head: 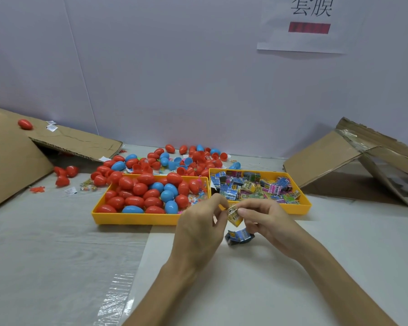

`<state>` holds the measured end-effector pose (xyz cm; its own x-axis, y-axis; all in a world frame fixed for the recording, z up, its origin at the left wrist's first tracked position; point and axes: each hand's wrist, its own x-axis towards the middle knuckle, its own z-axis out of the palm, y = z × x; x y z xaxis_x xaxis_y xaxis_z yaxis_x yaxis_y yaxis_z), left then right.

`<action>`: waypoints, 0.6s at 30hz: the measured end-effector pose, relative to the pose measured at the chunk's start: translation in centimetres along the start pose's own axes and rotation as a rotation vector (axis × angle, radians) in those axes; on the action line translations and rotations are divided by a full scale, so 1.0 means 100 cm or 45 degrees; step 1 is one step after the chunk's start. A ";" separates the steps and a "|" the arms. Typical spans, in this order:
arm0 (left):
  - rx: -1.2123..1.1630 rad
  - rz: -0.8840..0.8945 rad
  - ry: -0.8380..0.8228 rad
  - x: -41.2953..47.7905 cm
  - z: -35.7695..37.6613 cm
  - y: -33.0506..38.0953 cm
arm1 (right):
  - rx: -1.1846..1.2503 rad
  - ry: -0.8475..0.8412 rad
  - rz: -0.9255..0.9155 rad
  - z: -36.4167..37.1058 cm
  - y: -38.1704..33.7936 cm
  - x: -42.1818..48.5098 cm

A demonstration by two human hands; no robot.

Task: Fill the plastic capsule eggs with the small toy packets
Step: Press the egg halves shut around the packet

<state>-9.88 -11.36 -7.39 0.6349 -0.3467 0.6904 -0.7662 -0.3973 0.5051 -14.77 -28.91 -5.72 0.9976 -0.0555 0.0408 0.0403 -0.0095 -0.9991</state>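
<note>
Head view, worktop middle: left hand (198, 229) and right hand (269, 220), thumbs and fingertips of both pinching one yellow toy packet (233, 214) held above the surface. Blue toy packet (239, 236) lying on the worktop directly beneath; contact with the right fingers cannot be told. Toward the rear edge, two trays side by side: left tray (137, 219) holding red and blue capsule eggs (137, 196), right tray (300, 209) holding toy packets (252, 188). Loose eggs (193, 158) behind both.

- Left hand (201, 223): fingers curled, fingertips pinching a packet (234, 215).
- Right hand (267, 220): pinches the same packet.
- Forearms bare, angled inward.
</note>
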 end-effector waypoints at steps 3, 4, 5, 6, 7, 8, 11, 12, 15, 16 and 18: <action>0.048 -0.027 -0.037 0.000 0.001 -0.002 | 0.014 -0.024 -0.025 -0.003 -0.001 -0.001; 0.058 -0.034 -0.059 0.000 0.001 -0.002 | 0.033 -0.021 -0.027 -0.003 -0.001 -0.001; 0.063 -0.029 -0.078 0.000 0.001 -0.003 | 0.054 -0.019 -0.025 -0.004 0.000 -0.001; 0.062 -0.021 -0.097 0.000 0.000 -0.003 | 0.073 -0.019 -0.021 -0.005 0.001 -0.001; 0.059 -0.017 -0.106 0.001 0.000 -0.003 | 0.090 -0.018 -0.016 -0.005 0.001 -0.001; 0.069 -0.017 -0.106 0.001 0.000 -0.004 | 0.109 -0.019 -0.011 -0.006 0.001 -0.001; 0.106 -0.078 -0.149 0.003 -0.001 -0.008 | 0.166 -0.009 0.011 -0.008 -0.002 -0.001; 0.098 -0.129 -0.172 0.004 -0.001 -0.008 | 0.186 0.015 0.018 -0.009 -0.003 -0.001; 0.153 -0.302 -0.055 0.008 -0.006 -0.011 | 0.246 0.084 0.012 -0.015 -0.004 0.000; 0.230 -0.353 0.033 0.009 -0.009 -0.012 | 0.268 0.094 0.003 -0.016 -0.005 0.000; 0.367 -0.509 0.136 0.011 -0.016 -0.017 | 0.288 0.096 -0.018 -0.017 -0.006 0.000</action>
<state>-8.00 -9.70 -6.68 0.8478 -0.0364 0.5291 -0.3971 -0.7050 0.5876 -14.91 -30.56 -5.14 0.9902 -0.1317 0.0464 0.0740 0.2124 -0.9744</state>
